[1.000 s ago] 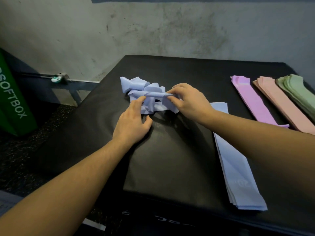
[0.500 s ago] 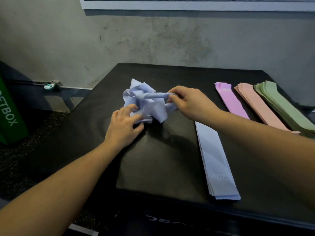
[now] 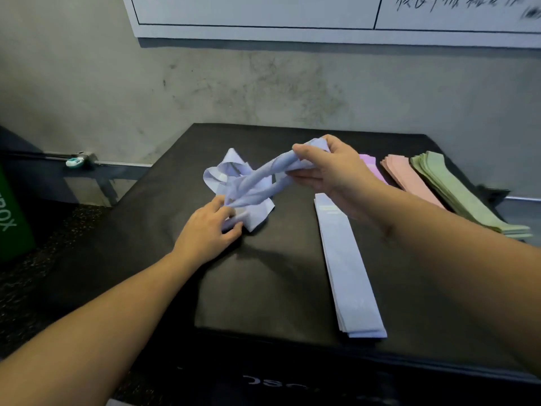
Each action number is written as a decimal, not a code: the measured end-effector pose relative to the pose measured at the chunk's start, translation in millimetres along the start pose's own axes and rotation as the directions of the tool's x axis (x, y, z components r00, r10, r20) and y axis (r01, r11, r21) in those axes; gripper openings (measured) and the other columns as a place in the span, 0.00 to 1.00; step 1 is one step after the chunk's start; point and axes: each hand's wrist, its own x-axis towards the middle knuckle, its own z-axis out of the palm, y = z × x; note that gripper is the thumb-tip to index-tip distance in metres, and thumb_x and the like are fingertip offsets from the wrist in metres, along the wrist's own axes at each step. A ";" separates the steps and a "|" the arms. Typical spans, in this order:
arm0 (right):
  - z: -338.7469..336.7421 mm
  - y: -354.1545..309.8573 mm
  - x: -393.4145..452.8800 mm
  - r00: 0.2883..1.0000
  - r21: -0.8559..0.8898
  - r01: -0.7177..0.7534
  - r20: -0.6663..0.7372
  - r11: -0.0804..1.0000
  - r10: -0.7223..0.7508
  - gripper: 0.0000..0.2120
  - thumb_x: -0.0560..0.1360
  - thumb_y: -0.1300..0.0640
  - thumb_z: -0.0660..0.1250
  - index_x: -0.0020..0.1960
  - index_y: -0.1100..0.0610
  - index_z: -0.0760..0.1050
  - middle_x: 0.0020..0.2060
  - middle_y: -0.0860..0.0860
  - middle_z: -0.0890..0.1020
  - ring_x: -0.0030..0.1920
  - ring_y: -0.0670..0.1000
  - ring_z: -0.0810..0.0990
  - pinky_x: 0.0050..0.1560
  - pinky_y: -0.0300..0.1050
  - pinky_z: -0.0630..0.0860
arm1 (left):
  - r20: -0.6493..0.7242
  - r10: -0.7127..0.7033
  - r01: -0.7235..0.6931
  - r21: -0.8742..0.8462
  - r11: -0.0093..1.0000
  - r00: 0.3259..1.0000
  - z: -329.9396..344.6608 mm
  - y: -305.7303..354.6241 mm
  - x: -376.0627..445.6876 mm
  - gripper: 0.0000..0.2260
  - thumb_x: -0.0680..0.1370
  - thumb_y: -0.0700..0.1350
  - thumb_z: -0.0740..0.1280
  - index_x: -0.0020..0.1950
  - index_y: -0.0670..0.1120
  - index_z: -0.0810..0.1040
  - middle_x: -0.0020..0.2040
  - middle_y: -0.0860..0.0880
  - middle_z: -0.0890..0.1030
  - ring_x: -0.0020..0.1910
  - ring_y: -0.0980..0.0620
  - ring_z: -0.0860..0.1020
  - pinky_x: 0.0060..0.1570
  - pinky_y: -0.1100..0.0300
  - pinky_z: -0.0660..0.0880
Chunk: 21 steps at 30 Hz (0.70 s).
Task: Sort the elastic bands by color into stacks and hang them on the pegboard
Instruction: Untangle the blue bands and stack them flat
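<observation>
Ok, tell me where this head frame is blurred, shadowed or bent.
Head view: the handwriting on the whiteboard smears with motion at top right; the hands cast a soft shadow on the black table below the tangled blue bands; wide-angle bowing stretches both forearms at the bottom corners.

Left hand [image 3: 206, 234] low, right hand [image 3: 330, 168] raised, fingers [image 3: 304, 149] pinching.

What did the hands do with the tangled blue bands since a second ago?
The right hand lifted and pulled one blue band up and to the right, out of the tangled blue pile. The left hand slid onto the pile and holds it down. The flat blue stack, purple stack, pink stack and green stack stayed put.
</observation>
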 end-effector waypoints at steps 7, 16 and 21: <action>-3.7 -25.5 -37.3 0.998 0.053 -0.061 0.008 0.997 0.061 0.17 0.81 0.52 0.68 0.59 0.64 0.70 0.56 0.65 0.83 0.55 0.61 0.85 0.62 0.59 0.80 | -0.001 -0.284 0.252 -0.459 0.852 0.959 -19.2 33.2 -8.8 0.07 0.79 0.47 0.61 0.56 0.54 0.73 0.52 0.53 0.78 0.49 0.52 0.77 0.52 0.48 0.76; -12.4 -64.1 -96.4 0.997 0.088 -0.079 -0.008 0.993 0.080 0.12 0.80 0.52 0.70 0.50 0.59 0.72 0.53 0.67 0.83 0.53 0.62 0.86 0.57 0.54 0.83 | 0.285 -0.181 0.333 -0.877 0.347 0.941 -114.2 151.4 13.4 0.17 0.74 0.52 0.68 0.51 0.38 0.76 0.43 0.34 0.80 0.42 0.41 0.80 0.42 0.42 0.79; -26.8 -88.0 -131.3 0.997 0.044 -0.082 0.013 0.996 0.082 0.14 0.79 0.50 0.70 0.55 0.61 0.75 0.52 0.63 0.84 0.54 0.62 0.85 0.56 0.53 0.83 | 0.269 -0.003 0.225 -0.799 0.557 0.963 -143.4 192.8 -3.0 0.09 0.77 0.47 0.74 0.54 0.49 0.78 0.38 0.51 0.84 0.40 0.54 0.82 0.44 0.61 0.78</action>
